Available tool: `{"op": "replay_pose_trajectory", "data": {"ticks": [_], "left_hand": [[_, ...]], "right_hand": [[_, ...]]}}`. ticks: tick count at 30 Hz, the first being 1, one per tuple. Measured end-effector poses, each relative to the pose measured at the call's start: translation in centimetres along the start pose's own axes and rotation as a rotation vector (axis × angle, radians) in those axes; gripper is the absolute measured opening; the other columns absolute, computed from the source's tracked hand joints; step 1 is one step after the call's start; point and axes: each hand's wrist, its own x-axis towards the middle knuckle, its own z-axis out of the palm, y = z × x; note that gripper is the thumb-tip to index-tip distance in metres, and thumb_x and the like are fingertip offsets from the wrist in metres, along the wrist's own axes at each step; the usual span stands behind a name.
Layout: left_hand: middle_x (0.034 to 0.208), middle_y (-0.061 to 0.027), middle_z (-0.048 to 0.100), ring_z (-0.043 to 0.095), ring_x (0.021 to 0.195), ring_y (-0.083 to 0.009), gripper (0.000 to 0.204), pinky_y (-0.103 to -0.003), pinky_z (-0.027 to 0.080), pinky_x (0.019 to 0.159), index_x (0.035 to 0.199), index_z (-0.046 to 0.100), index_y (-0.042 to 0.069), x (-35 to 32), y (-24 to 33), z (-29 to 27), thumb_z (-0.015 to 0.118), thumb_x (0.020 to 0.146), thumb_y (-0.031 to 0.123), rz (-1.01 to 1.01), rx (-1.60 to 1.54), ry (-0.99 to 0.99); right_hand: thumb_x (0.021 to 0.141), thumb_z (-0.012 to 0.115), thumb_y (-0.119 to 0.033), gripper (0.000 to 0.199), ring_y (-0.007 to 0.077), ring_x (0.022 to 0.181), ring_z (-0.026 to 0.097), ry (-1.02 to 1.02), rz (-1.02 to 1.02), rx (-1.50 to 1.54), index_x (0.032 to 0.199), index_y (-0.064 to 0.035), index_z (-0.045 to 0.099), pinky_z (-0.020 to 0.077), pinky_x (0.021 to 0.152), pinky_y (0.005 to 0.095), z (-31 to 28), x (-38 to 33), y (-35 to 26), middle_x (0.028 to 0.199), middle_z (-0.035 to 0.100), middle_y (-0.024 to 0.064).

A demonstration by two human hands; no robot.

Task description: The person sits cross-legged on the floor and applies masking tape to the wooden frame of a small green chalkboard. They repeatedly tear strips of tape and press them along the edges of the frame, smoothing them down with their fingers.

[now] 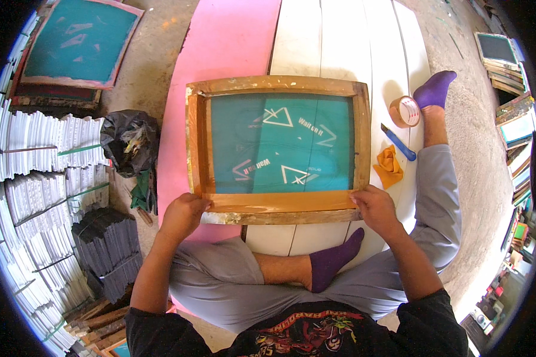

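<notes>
While the person sits on the floor with legs in grey trousers and purple socks, both hands grip the near rail of a wooden printing frame that lies flat on white boards beside a pink board. Left hand is closed over the frame's near left corner; right hand is closed over the near right corner — fingers curled onto the wood at each end.

Frame holds a teal mesh stretched inside its rails, with pale triangle marks and lettering showing in it.

Right of the frame, on the white boards: a roll of brown tape, a blue-handled cutter, a crumpled orange cloth — all near the person's outstretched leg, apart from the frame.

Left side: a black plastic bag, open at the top, contents unclear. Stacks of white sheets and a dark grey stack are bundled beyond it. Another teal screen rests at upper left; more framed screens are piled at far right.
</notes>
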Motion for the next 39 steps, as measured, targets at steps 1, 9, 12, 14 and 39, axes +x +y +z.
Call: {"op": "replay_pose_trajectory", "data": {"ticks": [1,9,12,14,39], "left_hand": [[0.082,-0.0138,0.071,0.069,0.08,-0.033,0.012,-0.044,0.056,0.071,0.093,0.077,0.008,0.0,0.2,0.0,0.068,0.085,0.008,-0.006,0.014,-0.01],[0.084,-0.0158,0.07,0.069,0.082,-0.034,0.015,-0.045,0.056,0.073,0.095,0.077,0.007,0.5,1.2,-0.7,0.066,0.086,0.01,-0.033,0.092,-0.12],[0.084,-0.0165,0.071,0.069,0.082,-0.0346,0.016,-0.046,0.056,0.074,0.096,0.077,0.007,0.7,1.2,-0.6,0.065,0.086,0.009,-0.057,0.094,-0.155],[0.085,-0.0168,0.071,0.069,0.083,-0.035,0.017,-0.046,0.056,0.074,0.096,0.078,0.008,0.7,0.9,-0.1,0.065,0.085,0.008,-0.068,0.097,-0.183],[0.096,-0.014,0.071,0.07,0.093,-0.0308,0.015,-0.04,0.059,0.08,0.086,0.074,0.002,0.8,3.6,-0.1,0.062,0.079,0.003,-0.066,0.359,-0.25]], "right_hand": [[0.086,0.071,-0.005,0.014,0.0328,0.075,0.067,-0.022,0.02,-0.023,0.099,-0.0049,0.077,0.0532,0.068,0.0415,0.0,0.0,-0.1,0.082,0.066,0.014],[0.087,0.07,-0.012,0.016,0.0313,0.076,0.068,-0.066,0.029,-0.143,0.1,-0.0118,0.079,0.0538,0.069,0.0426,0.0,0.0,-0.7,0.079,0.064,0.0103],[0.084,0.071,-0.013,0.017,0.0295,0.076,0.068,-0.091,0.011,-0.24,0.099,-0.0141,0.08,0.0535,0.067,0.0423,-0.1,0.0,-1.0,0.079,0.064,0.0085],[0.083,0.072,-0.014,0.016,0.0291,0.077,0.068,-0.107,0.015,-0.273,0.097,-0.0149,0.08,0.0533,0.067,0.0425,0.0,0.1,-1.0,0.079,0.065,0.0078],[0.087,0.061,-0.018,0.022,0.0263,0.089,0.071,-0.23,-0.013,-0.557,0.103,-0.0113,0.074,0.0548,0.072,0.0439,1.0,0.1,-2.4,0.093,0.069,0.0094]]}}
